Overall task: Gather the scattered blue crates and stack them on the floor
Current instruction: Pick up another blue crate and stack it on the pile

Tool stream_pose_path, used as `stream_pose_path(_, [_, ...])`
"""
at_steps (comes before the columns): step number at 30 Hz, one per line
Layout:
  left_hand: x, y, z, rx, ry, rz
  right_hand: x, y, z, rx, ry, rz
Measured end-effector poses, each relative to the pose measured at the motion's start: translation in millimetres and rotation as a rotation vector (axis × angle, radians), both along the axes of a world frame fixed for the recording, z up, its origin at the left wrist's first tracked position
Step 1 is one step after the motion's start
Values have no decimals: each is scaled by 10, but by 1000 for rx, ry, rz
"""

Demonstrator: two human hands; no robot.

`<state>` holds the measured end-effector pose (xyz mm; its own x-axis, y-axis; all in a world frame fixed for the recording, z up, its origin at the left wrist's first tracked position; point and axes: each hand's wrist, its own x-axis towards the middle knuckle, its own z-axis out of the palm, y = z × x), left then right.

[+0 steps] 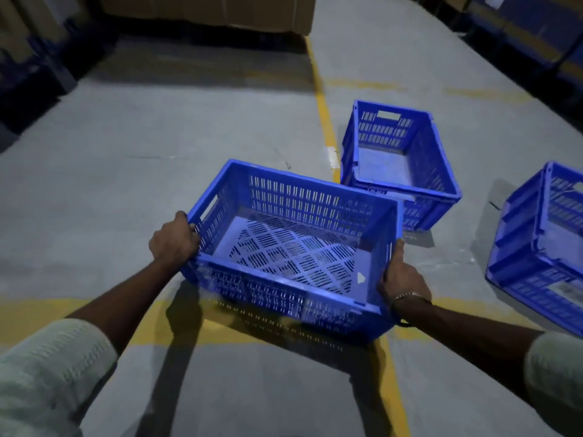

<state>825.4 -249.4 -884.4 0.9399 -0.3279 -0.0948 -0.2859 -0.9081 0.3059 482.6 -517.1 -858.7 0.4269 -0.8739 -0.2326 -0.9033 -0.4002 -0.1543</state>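
- Blue plastic rims are what the fingers have hold of: the left hand curls over the near-left corner of a blue slotted plastic crate, and the right hand clamps its near-right end wall, thumb up along the outside edge, a thin metal bracelet on that wrist.
- Both hands are closed tight on this held crate; neither is free.
- It hangs mouth up, tilted a little, apparently clear of the grey concrete floor, with its shadow falling on the yellow painted floor lines beneath it.
- Pale green knitted sleeves frame the near corners of the view.
- Just beyond the held crate, to the far right, a second blue crate sits upright on the floor beside the yellow line; it seems to rest on another crate, but I cannot be sure.
- At the right edge a third blue crate lies tipped on its side, well apart from the second.
- Brown cardboard boxes stand at the far end, with dark shelving along both sides.
- Progress, as I judge it: early to middle. One crate is in hand and not yet set down, and the tipped one is untouched.
- Left to do: place the held crate on the upright one, then fetch, right and stack the tipped crate.
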Motion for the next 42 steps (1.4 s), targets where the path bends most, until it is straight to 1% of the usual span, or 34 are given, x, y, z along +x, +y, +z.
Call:
stream_pose_path(5, [-83, 690, 114, -56, -58, 109, 467, -100, 184, -116, -39, 207])
stream_pose_path(8, [-259, 1076, 215, -84, -57, 175, 719, -101, 427, -145, -53, 312])
stream_pose_path(10, [-366, 1362, 313, -98, -56, 220, 906, 42, 573, -155, -54, 366])
stream_pose_path(15, [-558, 2040, 646, -158, -69, 393, 1386, 526, 783, -218, -101, 431])
stream_pose_path(20, [-906, 2758, 990, -217, -80, 523, 1969, 1047, 1058, -258, -143, 474])
stream_pose_path(24, [-1073, 3398, 1241, -271, -148, 643, 2371, 1624, 1332, -272, -224, 592])
stream_pose_path(28, [-1262, 4029, 1440, -276, -210, 765, 2701, 2265, 1584, -300, -297, 755])
stream_pose_path(31, [-1495, 4475, 1664, -308, -253, 855, 2928, 2766, 1846, -275, -378, 857])
stream_pose_path(36, [-1900, 5208, 2181, -275, -337, 1008, 3154, 3698, 2032, -203, -462, 955])
stream_pose_path(39, [-2151, 5664, 2303, -300, -398, 1115, 3285, 4284, 2024, -83, -537, 1008])
stream_pose_path(42, [-2386, 6024, 2237, -378, -430, 1265, 3391, 4784, 2007, 58, -592, 1060])
